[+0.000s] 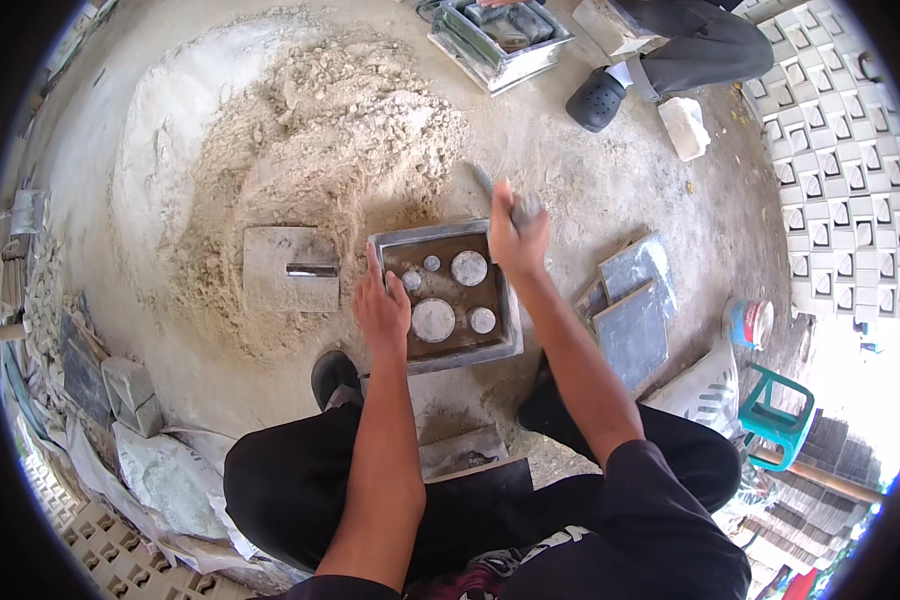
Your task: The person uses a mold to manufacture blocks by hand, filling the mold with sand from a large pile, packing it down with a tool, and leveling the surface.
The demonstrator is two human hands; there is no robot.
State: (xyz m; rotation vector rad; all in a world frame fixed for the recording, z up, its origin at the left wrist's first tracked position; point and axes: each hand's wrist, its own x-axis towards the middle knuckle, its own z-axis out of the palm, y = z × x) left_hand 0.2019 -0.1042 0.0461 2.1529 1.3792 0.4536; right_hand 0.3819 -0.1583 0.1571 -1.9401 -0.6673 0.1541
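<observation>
A rectangular grey mould frame [440, 232] lies on the ground between my feet. Inside it, several pale round discs [433, 320] of different sizes stand in brown material. My left hand [382, 310] grips the frame's left wall, index finger stretched along the rim and thumb on the inner side. Above the frame's upper right corner, my right hand [515, 235] is closed around a grey bar-like tool [484, 181]. A blurred grey lump shows at that hand's far side; I cannot make out the tool's exact kind.
Left of the frame, a flat plate with a handle [285, 290] lies on a sandy heap [320, 130]. Dark slabs [632, 335] lie right, near a bucket [748, 324] and green stool [776, 415]. Beyond, another person's shoe [597, 100] is beside a second mould [495, 75].
</observation>
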